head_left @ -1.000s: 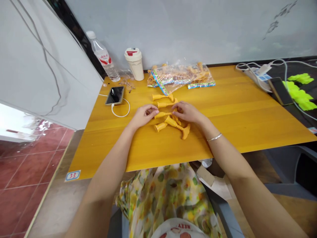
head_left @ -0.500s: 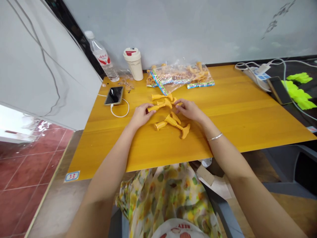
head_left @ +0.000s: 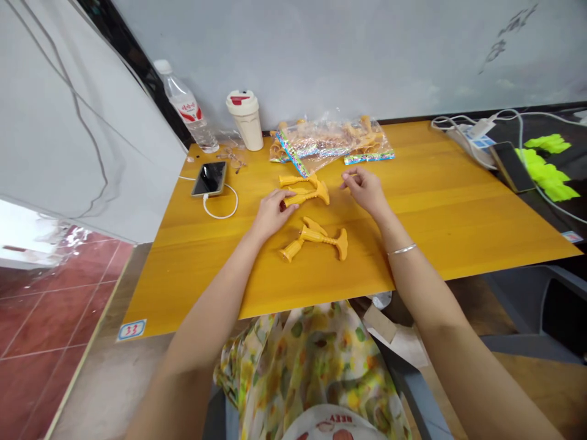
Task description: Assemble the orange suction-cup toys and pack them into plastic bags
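My left hand (head_left: 273, 212) is closed around the handle end of a yellow plastic toy hammer (head_left: 316, 194), which lies on the table with its head to the right. Just behind it is another yellow hammer (head_left: 293, 181), partly covered. To the right of their heads, my right hand (head_left: 364, 188) hovers with fingers loosely bent and slightly apart, and nothing shows in it. Nearer to me, a second group of yellow hammers (head_left: 321, 236) lies crossed, one handle pointing toward the front left. Overlap hides parts of both groups.
Behind the hammers lie clear plastic bags (head_left: 330, 143) of more yellow pieces. A water bottle (head_left: 188, 110), a lidded cup (head_left: 246, 122), glasses (head_left: 233, 160) and a cabled phone (head_left: 210, 178) stand or lie at left. A power strip (head_left: 477, 137) and another phone (head_left: 511, 166) are at right.
My right hand has drawn away to the right from the hammer heads. My left hand and its hammer have shifted right, and the front group has changed its lie slightly.
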Tool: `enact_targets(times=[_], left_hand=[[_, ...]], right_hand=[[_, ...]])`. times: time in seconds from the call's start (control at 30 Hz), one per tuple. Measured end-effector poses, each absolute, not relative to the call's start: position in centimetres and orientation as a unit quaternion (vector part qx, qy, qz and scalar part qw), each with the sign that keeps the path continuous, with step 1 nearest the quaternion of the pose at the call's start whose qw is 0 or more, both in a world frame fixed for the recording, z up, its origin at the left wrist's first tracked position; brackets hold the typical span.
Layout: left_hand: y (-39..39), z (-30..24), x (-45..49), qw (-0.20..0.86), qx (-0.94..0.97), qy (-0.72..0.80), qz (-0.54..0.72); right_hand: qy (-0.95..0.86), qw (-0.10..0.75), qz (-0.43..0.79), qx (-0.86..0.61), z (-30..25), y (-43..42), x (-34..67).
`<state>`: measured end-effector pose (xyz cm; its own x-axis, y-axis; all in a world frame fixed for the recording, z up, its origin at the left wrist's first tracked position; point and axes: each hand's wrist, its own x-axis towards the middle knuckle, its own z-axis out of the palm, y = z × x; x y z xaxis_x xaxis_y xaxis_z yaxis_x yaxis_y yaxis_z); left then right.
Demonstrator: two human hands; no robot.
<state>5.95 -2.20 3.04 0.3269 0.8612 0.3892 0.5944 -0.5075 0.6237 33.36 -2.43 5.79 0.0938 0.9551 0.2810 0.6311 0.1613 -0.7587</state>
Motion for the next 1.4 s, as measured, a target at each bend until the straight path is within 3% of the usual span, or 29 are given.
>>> enact_targets(times=[0.17,0.33,0.53,0.67,0.83,1.0,1.4], left_hand=[[-2.0,2.7,6.2,0.202,0.8,0.438,0.358],[-3.5,4.6,5.5,0.214,0.79,0.408,0.405],[-5.8,7.0,5.6,0.322,0.87,0.281,0.248],[-6.1,6.9,6.0,0.363,0.863,0.298,0.187],[-5.5,6.8,5.5,0.459,0.761,0.348,0.299],[-4.0,5.4,5.1,0.415,0.687,0.408,0.435],[-3.5,3.7,5.7,0.275,0.777,0.411,0.391]], right_hand=[[-0.663,0.36,0.213,-0.621,3.3,-1.5,33.1],[-0.678,0.363,0.266,-0.58,2.8,-1.6,32.1],[-0.682,0.377,0.226,-0.585,3.2,-1.5,32.3],[-0.678,0.4,0.224,-0.574,3.4,-1.6,32.4],[-0.672,0.417,0.216,-0.573,3.6,-1.5,32.9],[-0.662,0.415,0.221,-0.583,3.4,-1.2,33.0],[-0.743,0.424,0.178,-0.486,6.1,-3.9,31.1]])
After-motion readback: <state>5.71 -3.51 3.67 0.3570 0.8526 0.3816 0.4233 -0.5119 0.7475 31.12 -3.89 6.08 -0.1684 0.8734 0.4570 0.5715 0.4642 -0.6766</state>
